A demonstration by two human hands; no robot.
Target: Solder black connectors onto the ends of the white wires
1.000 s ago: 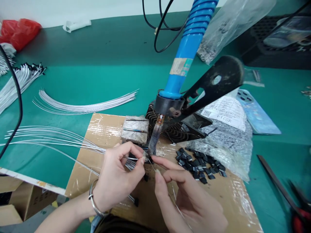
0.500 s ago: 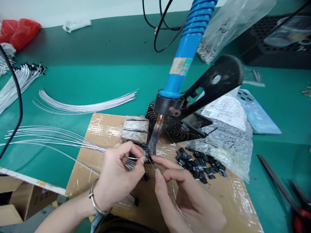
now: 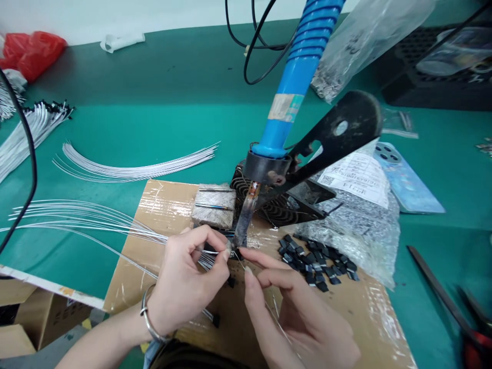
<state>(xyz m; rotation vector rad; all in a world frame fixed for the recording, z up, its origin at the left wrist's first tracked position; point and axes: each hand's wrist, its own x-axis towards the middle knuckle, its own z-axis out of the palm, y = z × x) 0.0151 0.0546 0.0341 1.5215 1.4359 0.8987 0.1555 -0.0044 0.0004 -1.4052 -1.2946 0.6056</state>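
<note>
A blue-handled soldering iron (image 3: 286, 97) hangs tip-down in a black metal holder (image 3: 342, 123). My left hand (image 3: 192, 284) is closed in a pinch at the iron's tip, holding the end of a white wire (image 3: 209, 251). More white wires (image 3: 149, 234) run out leftward from beneath that hand. In my right hand (image 3: 303, 312), thumb and fingers are closed on a thin solder wire (image 3: 277, 322), whose upper end reaches the tip. My right index finger points close to a small black part at the tip. Fingers and iron partly hide the joint itself.
Several small black connectors (image 3: 313, 261) lie on the cardboard (image 3: 369, 328). Behind my left hand sits a cleaning block (image 3: 213, 215). A wire bundle (image 3: 134, 171) rests on the green table. Right are a plastic bag (image 3: 357, 225), phone (image 3: 411, 184) and tweezers (image 3: 438, 284).
</note>
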